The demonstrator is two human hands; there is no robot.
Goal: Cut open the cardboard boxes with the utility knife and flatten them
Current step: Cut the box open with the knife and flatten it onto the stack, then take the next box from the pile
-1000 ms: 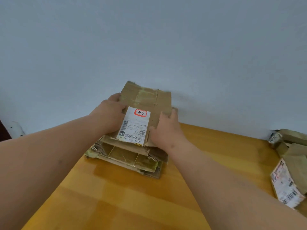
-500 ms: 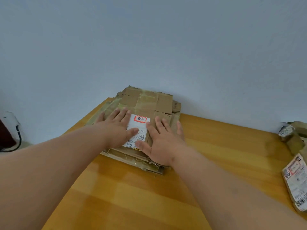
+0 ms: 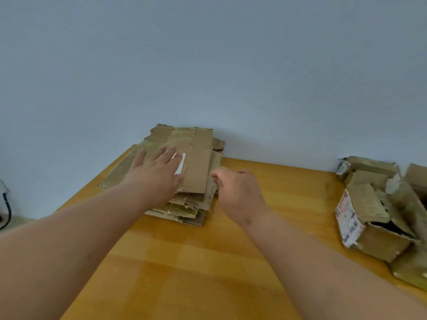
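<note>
A stack of flattened cardboard boxes (image 3: 196, 162) lies at the far left of the wooden table (image 3: 208, 262), against the wall. My left hand (image 3: 154, 174) rests flat on top of the stack with straight fingers, covering most of a white shipping label (image 3: 180, 166). My right hand (image 3: 238, 192) hovers just right of the stack with its fingers loosely curled and nothing in it. No utility knife is in view.
Several unflattened, torn cardboard boxes (image 3: 379, 213) with shipping labels sit at the table's right edge. A blue-grey wall runs behind the table. A black cable (image 3: 7, 211) hangs at the far left, off the table.
Both hands laid the labelled cardboard flat onto the stack and pressed it. Now the right hand has lifted off to the right and curled, while the left still presses.
</note>
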